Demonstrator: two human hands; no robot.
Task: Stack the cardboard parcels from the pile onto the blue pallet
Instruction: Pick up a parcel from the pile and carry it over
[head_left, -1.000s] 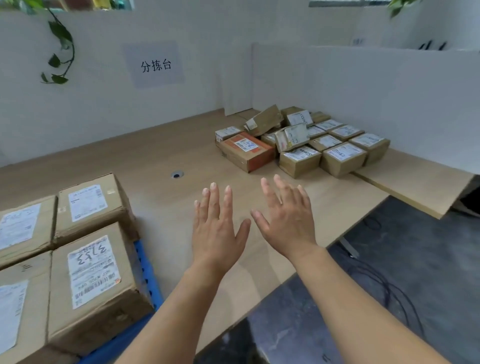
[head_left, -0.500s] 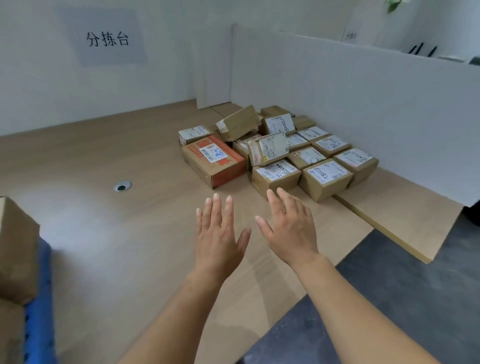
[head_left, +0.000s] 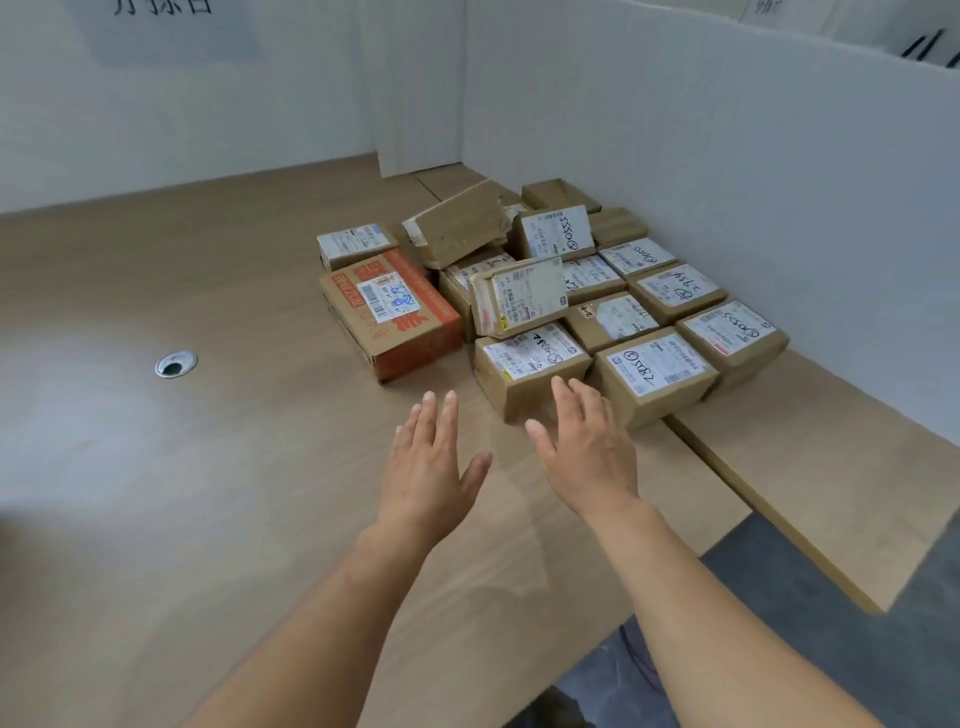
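Note:
A pile of cardboard parcels (head_left: 613, 291) with white labels lies on the wooden table (head_left: 182, 493), against the white partition. An orange-printed box (head_left: 392, 312) sits at the pile's left front. Nearest me is a small brown parcel (head_left: 530, 364), with another brown parcel (head_left: 657, 376) to its right. My left hand (head_left: 431, 467) hovers flat over the table, just short of the pile, fingers straight. My right hand (head_left: 587, 447) is also flat, its fingertips level with the front face of the nearest parcel; I cannot tell if it touches. Both hands hold nothing. The blue pallet is out of view.
A white partition (head_left: 727, 182) walls the pile on the right and a white wall (head_left: 182, 104) stands behind. A round metal cable grommet (head_left: 175, 364) is set in the table at left. The table's edge drops to grey floor (head_left: 857, 649) at lower right.
My view has swung right and closer to the pile; the pallet and its stacked boxes have left the frame. Both hands have moved forward toward the nearest parcels, still flat.

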